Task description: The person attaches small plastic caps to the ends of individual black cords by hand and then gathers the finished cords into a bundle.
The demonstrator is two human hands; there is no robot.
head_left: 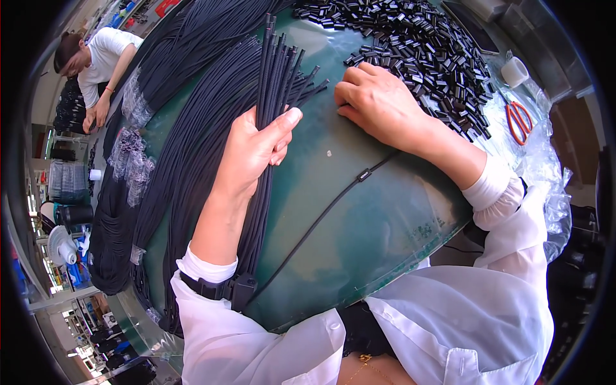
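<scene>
The left hand point(253, 151) has its fingers point(289, 117) wrapped tight around a bundle of black cords point(273, 83), thumb pressed across the front, the cut ends fanning out just past the grip. The right hand point(378, 102) lies on the green bench point(359, 224) with its fingers curled down at the edge of a heap of small black clips point(423, 45); whether they pinch one I cannot tell. One cord with a clip already on it point(364, 174) lies apart across the bench. Judging by that single piece against the full bundle and the thick cord bunches point(160, 160) to the left, most of the work seems still ahead. Orange-handled scissors point(518, 122) rest at the right.
</scene>
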